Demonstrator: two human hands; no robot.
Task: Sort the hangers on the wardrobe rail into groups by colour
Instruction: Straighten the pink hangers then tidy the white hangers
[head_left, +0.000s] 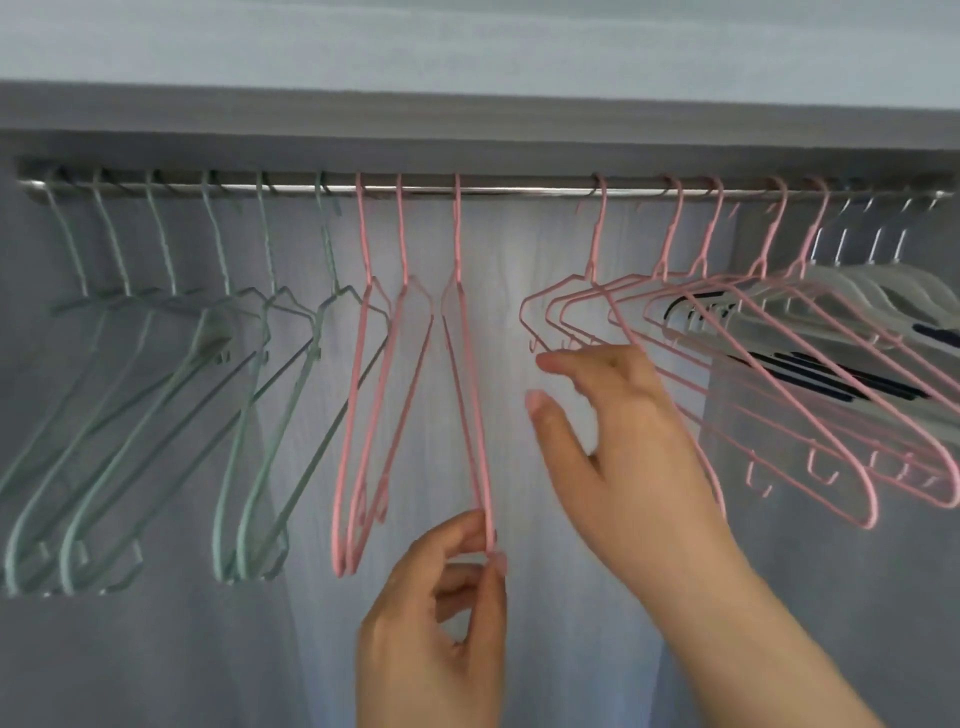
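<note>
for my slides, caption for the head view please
Left hand pinches a pink hanger on the rail; right hand reaches toward the next pink hangers.

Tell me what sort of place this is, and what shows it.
Most likely the inside of a wardrobe: a metal rail under a top board, with green hangers, pink hangers and white hangers hooked along it.

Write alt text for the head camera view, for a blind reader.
Left hand pinches a pink hanger's lower end on the rail; right hand, open, reaches toward more pink hangers. Green hangers hang left, white ones far right.
</note>
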